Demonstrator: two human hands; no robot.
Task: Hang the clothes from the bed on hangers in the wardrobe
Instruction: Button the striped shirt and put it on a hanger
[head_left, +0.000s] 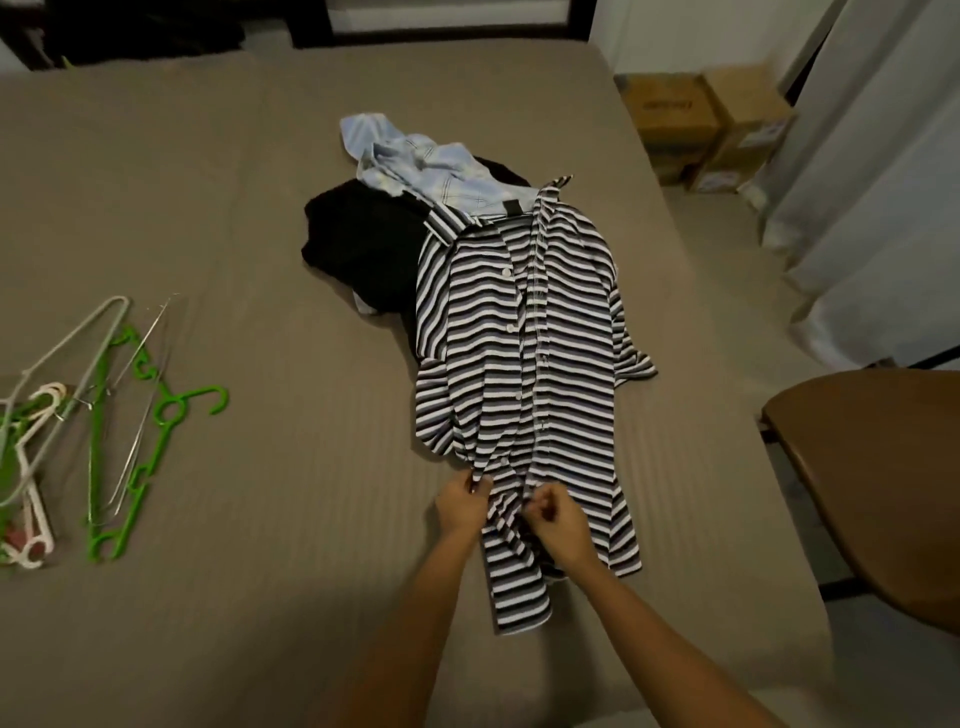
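Note:
A black, grey and white striped button shirt (524, 364) lies spread lengthwise on the brown bed (260, 234), collar pointing away from me. My left hand (460, 504) pinches the left front edge near the hem. My right hand (556, 525) pinches the right front edge beside it. Behind the striped shirt lie a black garment (363, 244) and a crumpled light blue plaid shirt (415, 156). A pile of hangers (93, 431), green, white, grey and thin wire ones, lies at the bed's left side.
A brown chair seat (872, 467) stands at the right of the bed. Cardboard boxes (706, 124) sit on the floor at the far right, next to pale curtains (883, 182). A dark frame (311, 26) runs behind the bed.

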